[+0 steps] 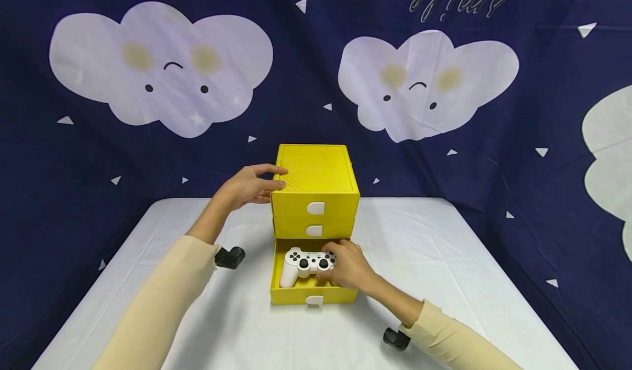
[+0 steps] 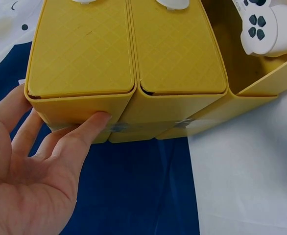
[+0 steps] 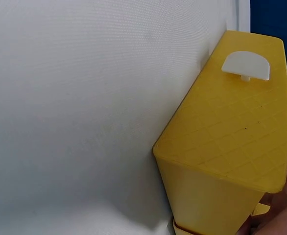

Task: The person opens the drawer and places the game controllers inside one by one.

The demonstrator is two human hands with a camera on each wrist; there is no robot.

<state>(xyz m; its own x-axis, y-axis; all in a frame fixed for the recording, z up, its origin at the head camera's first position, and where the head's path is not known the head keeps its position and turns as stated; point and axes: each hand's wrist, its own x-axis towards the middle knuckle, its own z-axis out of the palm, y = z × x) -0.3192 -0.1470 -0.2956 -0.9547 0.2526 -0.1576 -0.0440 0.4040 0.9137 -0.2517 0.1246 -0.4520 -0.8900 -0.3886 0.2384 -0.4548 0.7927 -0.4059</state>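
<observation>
A small yellow drawer cabinet (image 1: 318,167) stands on the white table, three drawers high, each with a white pull tab. Its bottom drawer (image 1: 291,296) is pulled out, and a white game controller (image 1: 310,260) lies inside, buttons and thumbsticks facing up. My right hand (image 1: 349,265) reaches into the drawer and grips the controller's right end, fingers over its back edge and thumb nearer the front. The palm hides that grip. Against the cabinet's upper left, my left hand (image 1: 250,186) rests with fingers extended and spread; in the left wrist view fingertips touch the side wall (image 2: 104,107).
A white cloth covers the table (image 1: 424,260). Behind it hangs a dark blue curtain (image 1: 306,73) printed with clouds and small triangles. The two upper drawers (image 1: 291,227) are closed. Clear tape (image 2: 148,126) runs across the cabinet's side.
</observation>
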